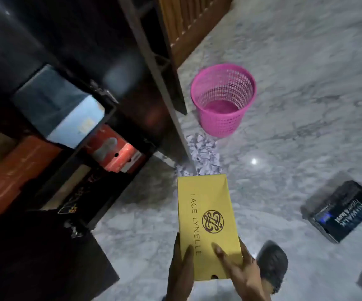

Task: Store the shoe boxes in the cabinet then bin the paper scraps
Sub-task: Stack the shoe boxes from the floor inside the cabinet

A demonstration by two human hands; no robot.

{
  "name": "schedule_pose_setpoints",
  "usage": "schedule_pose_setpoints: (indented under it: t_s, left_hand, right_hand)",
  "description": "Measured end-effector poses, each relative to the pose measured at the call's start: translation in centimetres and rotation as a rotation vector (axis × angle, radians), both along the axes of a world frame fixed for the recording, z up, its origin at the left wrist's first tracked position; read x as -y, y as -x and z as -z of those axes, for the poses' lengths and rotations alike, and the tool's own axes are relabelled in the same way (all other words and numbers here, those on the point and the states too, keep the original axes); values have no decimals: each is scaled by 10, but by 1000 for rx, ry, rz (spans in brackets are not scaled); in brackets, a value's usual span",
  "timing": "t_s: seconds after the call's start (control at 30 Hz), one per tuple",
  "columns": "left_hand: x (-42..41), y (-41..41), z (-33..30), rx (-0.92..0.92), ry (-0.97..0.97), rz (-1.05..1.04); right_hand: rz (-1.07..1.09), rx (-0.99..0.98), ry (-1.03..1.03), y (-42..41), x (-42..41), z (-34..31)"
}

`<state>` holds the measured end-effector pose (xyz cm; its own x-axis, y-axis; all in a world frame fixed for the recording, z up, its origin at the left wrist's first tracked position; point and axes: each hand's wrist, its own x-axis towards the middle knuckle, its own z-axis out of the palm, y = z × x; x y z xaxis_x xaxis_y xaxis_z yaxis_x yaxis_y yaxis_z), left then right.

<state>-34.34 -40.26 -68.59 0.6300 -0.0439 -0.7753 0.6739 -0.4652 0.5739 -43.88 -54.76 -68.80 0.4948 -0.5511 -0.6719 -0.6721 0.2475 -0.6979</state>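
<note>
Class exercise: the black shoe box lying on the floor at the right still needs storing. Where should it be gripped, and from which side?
Probably from above, one hand on each long side of the black shoe box. It lies flat on the marble floor, skewed, with bare floor all round, so both long sides look reachable.

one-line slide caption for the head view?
Both hands, left hand and right hand, hold a yellow shoe box beside the cabinet; paper scraps lie before the pink bin.

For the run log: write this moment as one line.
both hands: left hand and right hand grip yellow shoe box | black shoe box on floor | paper scraps unbinned | pink bin empty
</note>
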Motion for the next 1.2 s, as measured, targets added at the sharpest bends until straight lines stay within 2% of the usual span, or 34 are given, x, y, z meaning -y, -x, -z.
schedule_pose_setpoints:
  t_s: [0.13,0.27,0.5,0.67,0.77,0.87,0.97,1.07,1.2]
  left_hand:
    - [-81,-42,-40,43,32,-220]
    - [-120,-97,-80,159,65,-310]
    - [-119,-236,-168,482,78,-337]
    - [-115,-325,-206,628,160,-404]
    - [-114,-373,-211,705,214,-477]
    - [-113,-418,-195,763,212,-508]
    - [-111,-447,-171,836,63,-464]
    - [-109,-453,-155,938,-50,-431]
    - [-109,-454,-148,960,-55,-418]
  right_hand:
    - [-183,81,48,-59,-70,-30]
    - [-306,135,122,-139,-102,-67]
    - [-330,326,322,-312,-111,-152]
    - [-324,432,394,-421,-110,-194]
    - [-380,511,459,-487,-111,-203]
    - [-394,606,439,-542,-113,-196]
    - [-416,660,376,-581,-120,-181]
    - [-383,707,349,-598,-124,-160]
    - [-359,662,327,-600,-124,-152]
